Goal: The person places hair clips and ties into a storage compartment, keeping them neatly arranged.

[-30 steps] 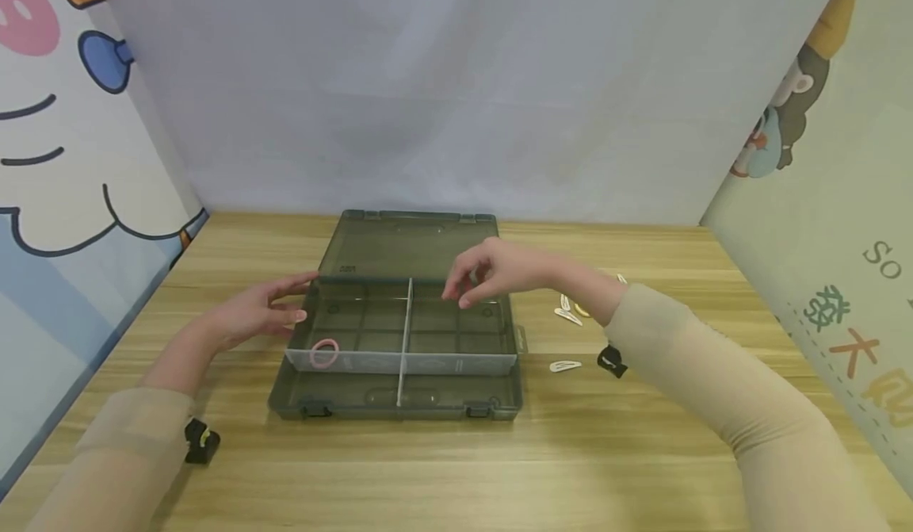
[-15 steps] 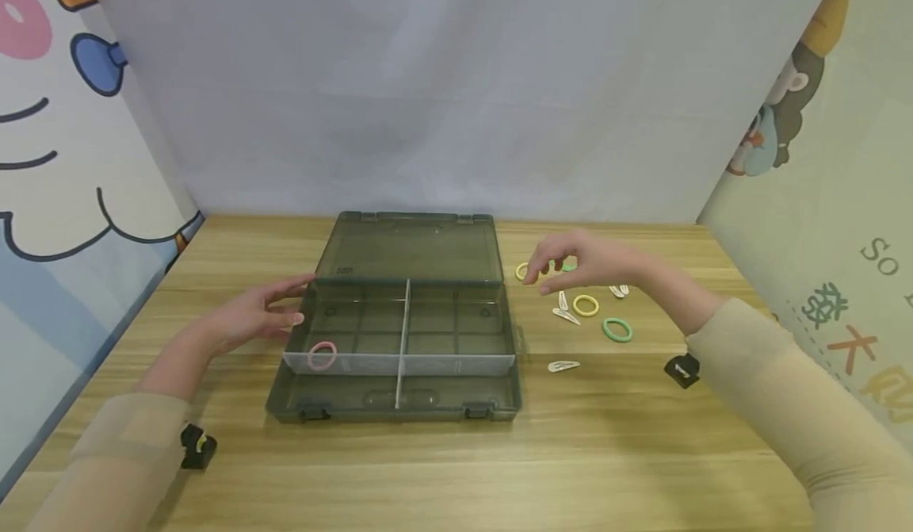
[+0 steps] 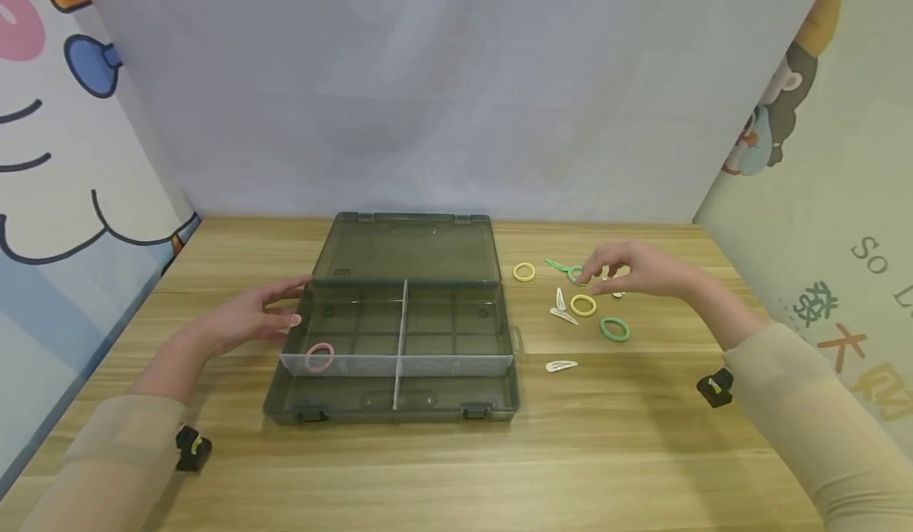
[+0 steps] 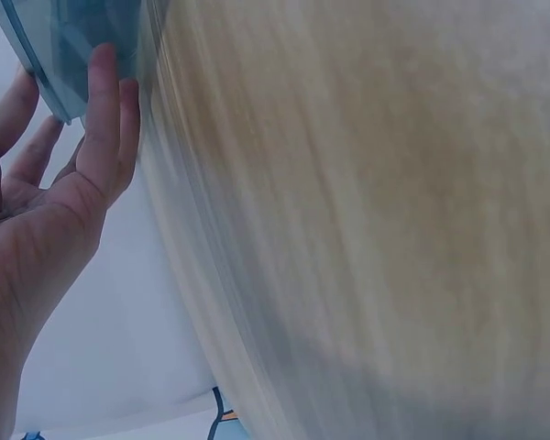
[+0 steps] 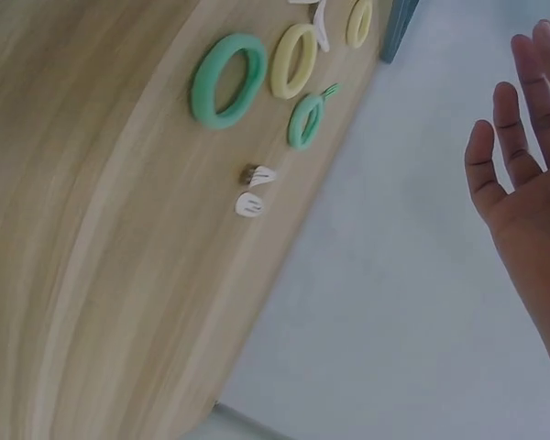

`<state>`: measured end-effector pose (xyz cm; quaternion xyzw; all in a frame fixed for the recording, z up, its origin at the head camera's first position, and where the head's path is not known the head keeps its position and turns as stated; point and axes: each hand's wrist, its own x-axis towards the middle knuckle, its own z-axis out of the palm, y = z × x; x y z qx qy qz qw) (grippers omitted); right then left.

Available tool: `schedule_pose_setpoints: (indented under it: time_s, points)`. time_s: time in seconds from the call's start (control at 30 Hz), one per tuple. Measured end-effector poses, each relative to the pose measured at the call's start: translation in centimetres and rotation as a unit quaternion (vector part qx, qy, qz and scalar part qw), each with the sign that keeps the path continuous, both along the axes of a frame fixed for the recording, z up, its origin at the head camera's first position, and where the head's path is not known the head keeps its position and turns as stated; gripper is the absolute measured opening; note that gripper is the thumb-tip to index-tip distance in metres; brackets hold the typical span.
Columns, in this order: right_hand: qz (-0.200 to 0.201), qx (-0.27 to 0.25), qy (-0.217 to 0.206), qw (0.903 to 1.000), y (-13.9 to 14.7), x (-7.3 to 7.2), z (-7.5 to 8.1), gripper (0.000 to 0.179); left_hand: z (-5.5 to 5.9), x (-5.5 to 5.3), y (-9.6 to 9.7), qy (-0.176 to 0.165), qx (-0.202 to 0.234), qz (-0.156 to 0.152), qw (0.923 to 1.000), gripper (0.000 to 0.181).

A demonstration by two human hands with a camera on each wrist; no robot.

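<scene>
On the table lies a dark translucent divider box [image 3: 456, 322] with its lid [image 3: 410, 246] laid back. A pink hair tie [image 3: 319, 347] shows at the divider of its left compartment. My left hand [image 3: 242, 322] rests its fingers against the box's left side; in the left wrist view the extended fingers [image 4: 101, 119] touch its wall. Over the loose hair accessories hovers my right hand [image 3: 635, 269], thumb and fingers apart and holding nothing. Below and around it are a small green hair tie [image 5: 305, 145], a yellow hair tie [image 3: 583, 315] and a larger green hair tie [image 3: 615, 339].
Another yellow hair tie [image 3: 524, 281] lies right of the lid. White snap hair clips [image 3: 563, 316] sit between the box and the ties, with one clip [image 3: 561, 365] closer to the front. A slim green piece [image 3: 558, 265] lies beside the small green tie. A white curtain hangs behind.
My right hand has moved right, from above the box's right compartment to over the loose hair accessories, uncovering several of them. The left hand stays at the box's side.
</scene>
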<state>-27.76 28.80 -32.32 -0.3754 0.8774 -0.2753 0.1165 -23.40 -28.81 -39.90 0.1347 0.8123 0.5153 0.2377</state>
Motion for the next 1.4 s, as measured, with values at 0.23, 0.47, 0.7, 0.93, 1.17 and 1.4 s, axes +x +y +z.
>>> schedule_pose_setpoints:
  time_s: [0.23, 0.47, 0.7, 0.93, 1.17, 1.4]
  points:
    - [-0.046, 0.017, -0.021, 0.9986, 2.2, -0.3, -1.9, 0.017, 0.2, 0.2, -0.1, -0.001, -0.003, -0.002, 1.0, 0.077]
    - [-0.077, 0.007, -0.048, 0.9958, 4.3, -0.3, -4.3, 0.019, 0.2, 0.4, 0.0, 0.0, -0.001, -0.006, 1.0, 0.076]
    - [-0.109, 0.018, -0.072, 0.9913, 5.7, 0.3, -6.3, 0.022, 0.2, 0.2, 0.5, -0.004, 0.0, -0.008, 1.0, 0.075]
    - [-0.11, 0.004, -0.064, 0.9919, 6.0, 0.1, -7.6, 0.02, 0.1, 0.0, 0.4, -0.009, -0.002, -0.001, 1.0, 0.075]
    - [-0.102, 0.007, -0.093, 0.9904, 6.2, -0.4, -8.5, 0.021, 0.1, 0.1, 0.2, -0.007, 0.001, -0.004, 1.0, 0.076]
    - [-0.107, 0.024, -0.091, 0.9898, 5.7, -0.7, -8.5, 0.019, 0.3, 0.0, 0.1, -0.006, 0.001, -0.002, 1.0, 0.076]
